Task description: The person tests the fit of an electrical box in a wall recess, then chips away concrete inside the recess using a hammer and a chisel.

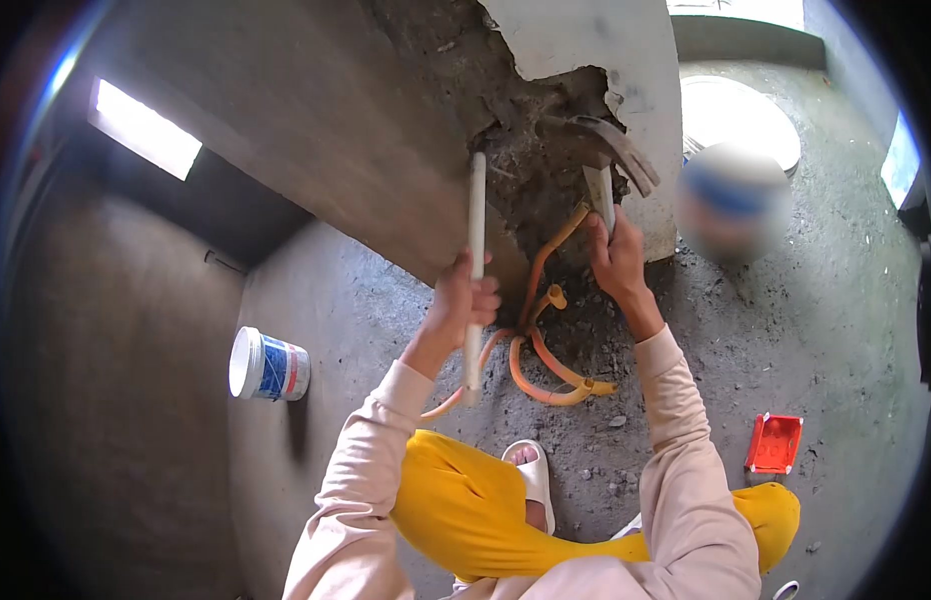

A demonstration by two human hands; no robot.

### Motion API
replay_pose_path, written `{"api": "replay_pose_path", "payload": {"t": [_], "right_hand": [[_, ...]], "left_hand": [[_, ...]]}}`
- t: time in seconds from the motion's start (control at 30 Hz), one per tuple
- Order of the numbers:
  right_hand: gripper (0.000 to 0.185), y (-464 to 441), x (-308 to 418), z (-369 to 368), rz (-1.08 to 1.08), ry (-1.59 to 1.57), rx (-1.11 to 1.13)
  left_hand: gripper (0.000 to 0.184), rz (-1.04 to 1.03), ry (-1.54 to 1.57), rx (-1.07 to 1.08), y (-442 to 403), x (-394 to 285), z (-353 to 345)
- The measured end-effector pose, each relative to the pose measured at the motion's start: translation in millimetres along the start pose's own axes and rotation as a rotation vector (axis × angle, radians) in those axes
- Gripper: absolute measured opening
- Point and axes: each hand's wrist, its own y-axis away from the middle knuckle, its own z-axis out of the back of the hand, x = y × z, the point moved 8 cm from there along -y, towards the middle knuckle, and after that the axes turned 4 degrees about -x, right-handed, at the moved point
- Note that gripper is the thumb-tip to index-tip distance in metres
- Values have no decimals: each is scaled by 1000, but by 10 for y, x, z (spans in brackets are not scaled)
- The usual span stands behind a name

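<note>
My left hand (463,300) is wrapped round a long white rod (477,215), whose upper end meets the edge of the broken plaster. My right hand (618,262) grips the pale handle of a claw hammer (611,150); its dark metal head is close to the chipped-out hollow (531,150) in the wall. Several orange flexible conduits (551,390) rise and curl from the rubble under the hollow. One of them (556,245) reaches up beside my right hand.
A white bucket with a blue label (284,368) lies at the left. An orange-red electrical box (776,443) rests on the floor to the right. Beyond the wall's corner are a blurred round shape with a blue band (734,203) and a large white round object (751,120). Rubble (596,460) covers the floor before me.
</note>
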Motion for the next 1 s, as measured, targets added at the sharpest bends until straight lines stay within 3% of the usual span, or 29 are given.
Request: {"api": "replay_pose_path", "payload": {"t": [0.1, 0.13, 0.2, 0.23, 0.27, 0.33, 0.5, 0.63, 0.83, 1.0], "right_hand": [[26, 20, 118, 79, 27, 28, 8], [28, 22, 120, 114, 35, 56, -5], [29, -25, 110, 154, 66, 76, -5], [31, 23, 28, 185, 6, 41, 12], [33, 65, -84, 221, -58, 9, 25], [36, 118, -274, 241, -99, -9, 54], [44, 130, -329, 153, -122, -49, 85], [39, 46, -212, 80, -127, -63, 85], [33, 12, -23, 14, -9, 46, 143], [27, 22, 531, 128, 200, -66, 12]], "left_hand": [[29, 263, 1163, 465, 258, -280, -448], [29, 265, 1175, 452, 301, -253, -534], [32, 130, 447, 156, 300, -108, -516], [34, 31, 222, 122, 325, -114, -478], [34, 32, 226, 118, 304, -10, -472], [35, -478, -219, -137, 305, -131, -303], [30, -365, -221, -199, 279, -298, -88], [31, -338, -228, -281, 165, -276, -17], [34, -230, -175, -248, 53, -152, -2], [28, -300, -155, -291, 55, -181, -63]]}}
